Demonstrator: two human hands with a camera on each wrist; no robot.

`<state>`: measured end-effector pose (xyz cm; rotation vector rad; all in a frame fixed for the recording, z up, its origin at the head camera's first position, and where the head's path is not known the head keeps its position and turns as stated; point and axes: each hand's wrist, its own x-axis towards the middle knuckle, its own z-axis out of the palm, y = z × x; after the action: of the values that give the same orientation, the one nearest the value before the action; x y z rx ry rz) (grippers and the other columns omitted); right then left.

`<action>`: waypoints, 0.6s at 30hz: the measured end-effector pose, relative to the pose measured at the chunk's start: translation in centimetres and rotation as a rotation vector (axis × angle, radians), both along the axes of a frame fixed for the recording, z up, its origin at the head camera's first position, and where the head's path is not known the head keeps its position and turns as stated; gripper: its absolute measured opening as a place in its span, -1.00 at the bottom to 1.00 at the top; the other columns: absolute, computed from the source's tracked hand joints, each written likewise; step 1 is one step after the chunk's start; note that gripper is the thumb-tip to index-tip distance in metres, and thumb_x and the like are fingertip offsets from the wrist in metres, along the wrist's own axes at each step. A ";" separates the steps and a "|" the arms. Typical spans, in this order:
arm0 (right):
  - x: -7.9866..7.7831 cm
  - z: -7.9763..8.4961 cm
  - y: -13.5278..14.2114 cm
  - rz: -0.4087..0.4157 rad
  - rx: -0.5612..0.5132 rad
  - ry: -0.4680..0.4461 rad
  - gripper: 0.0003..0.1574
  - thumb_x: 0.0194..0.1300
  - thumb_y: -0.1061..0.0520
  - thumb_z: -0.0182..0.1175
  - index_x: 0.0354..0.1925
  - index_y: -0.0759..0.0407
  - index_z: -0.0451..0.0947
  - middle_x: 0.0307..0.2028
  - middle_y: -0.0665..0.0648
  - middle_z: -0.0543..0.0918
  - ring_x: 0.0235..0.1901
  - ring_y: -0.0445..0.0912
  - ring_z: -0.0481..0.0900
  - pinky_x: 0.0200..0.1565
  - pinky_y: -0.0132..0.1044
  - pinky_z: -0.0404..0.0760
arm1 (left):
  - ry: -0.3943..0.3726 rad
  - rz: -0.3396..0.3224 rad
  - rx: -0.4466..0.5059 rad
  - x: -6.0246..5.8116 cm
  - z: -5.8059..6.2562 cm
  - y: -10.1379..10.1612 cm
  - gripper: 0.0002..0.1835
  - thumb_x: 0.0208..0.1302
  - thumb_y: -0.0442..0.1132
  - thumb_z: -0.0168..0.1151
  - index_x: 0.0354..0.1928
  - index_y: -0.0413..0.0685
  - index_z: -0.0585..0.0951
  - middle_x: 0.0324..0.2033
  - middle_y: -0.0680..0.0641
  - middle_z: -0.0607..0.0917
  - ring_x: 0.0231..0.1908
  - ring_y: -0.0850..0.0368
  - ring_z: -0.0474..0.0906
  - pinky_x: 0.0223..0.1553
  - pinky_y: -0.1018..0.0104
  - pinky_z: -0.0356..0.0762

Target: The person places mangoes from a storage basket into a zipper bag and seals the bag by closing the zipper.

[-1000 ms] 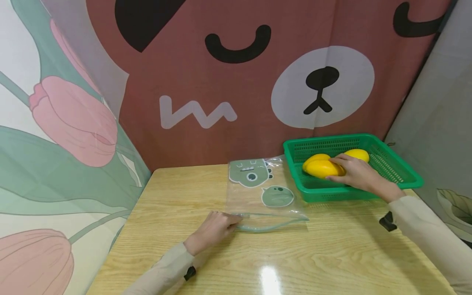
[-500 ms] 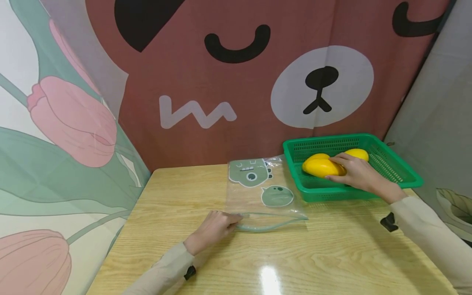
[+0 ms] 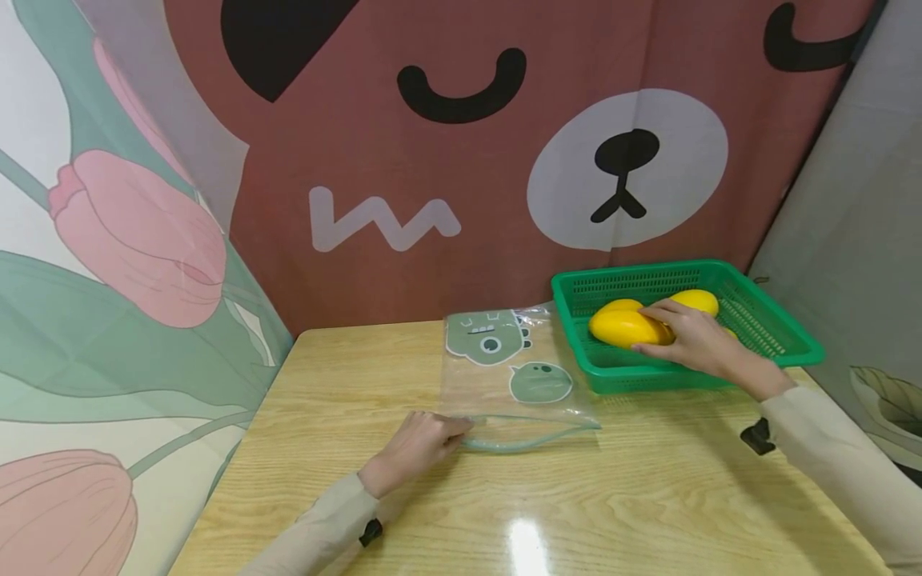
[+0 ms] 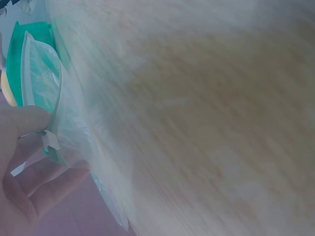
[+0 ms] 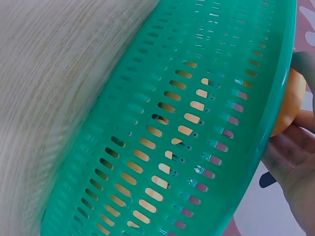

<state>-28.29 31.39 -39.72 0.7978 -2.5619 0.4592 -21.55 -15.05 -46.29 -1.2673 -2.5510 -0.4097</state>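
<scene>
My left hand [image 3: 418, 450] pinches the left end of the mouth of a clear zip bag [image 3: 468, 392], which lies flat with green cartoon dinosaur prints on it. The mouth gapes, its pale green zip strips apart; in the left wrist view, thumb and fingers hold the bag's edge [image 4: 60, 98] beside a small white tab [image 4: 50, 140]. Inside the green basket [image 3: 651, 374], my right hand [image 3: 695, 338] grips a yellow mango [image 3: 625, 329], thumb at the near side and fingers over the top. The right wrist view shows part of that mango [image 5: 291, 103] past the basket rim.
Two more yellow mangoes are in the basket, one behind the held mango [image 3: 621, 306] and another at the back [image 3: 697, 301]. A bit of yellow [image 3: 731, 332] shows behind the right hand. The wooden table [image 3: 346, 376] meets a bear-print curtain [image 3: 403, 280] behind.
Both hands keep their holds. The right hand and its mango have barely shifted, and a bit of yellow now shows behind that hand. The bag lies as before.
</scene>
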 end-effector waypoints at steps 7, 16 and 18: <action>0.4 0.1 -0.3 0.020 -0.016 0.004 -0.30 0.06 0.00 0.53 0.06 0.40 0.59 -0.05 0.30 0.62 -0.23 0.09 0.63 -0.31 -0.05 0.63 | 0.000 -0.005 0.009 0.0 -0.1 -0.1 -0.87 0.24 -0.39 0.35 -0.38 0.02 0.64 -0.58 0.16 0.58 -0.68 0.42 0.05 -0.66 0.58 -0.06; 0.6 0.1 -0.5 0.035 -0.027 0.014 -0.28 0.04 0.02 0.54 0.08 0.37 0.58 -0.02 0.29 0.60 -0.24 0.07 0.63 -0.33 -0.08 0.63 | 0.017 -0.014 0.026 -0.1 -0.3 -0.1 -0.89 0.23 -0.40 0.36 -0.34 -0.01 0.67 -0.57 0.15 0.60 -0.68 0.43 0.03 -0.67 0.59 -0.06; 0.7 0.1 -0.6 0.040 -0.027 0.017 -0.28 0.04 0.02 0.54 0.08 0.38 0.57 -0.02 0.30 0.60 -0.23 0.07 0.63 -0.33 -0.08 0.63 | 0.019 -0.015 0.029 -0.1 -0.3 -0.2 -0.88 0.23 -0.40 0.36 -0.35 0.00 0.66 -0.59 0.15 0.57 -0.68 0.43 0.03 -0.66 0.59 -0.06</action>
<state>-27.55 30.82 -39.58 0.8408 -2.5228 0.4955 -21.67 -15.20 -46.61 -1.2747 -2.5120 -0.4335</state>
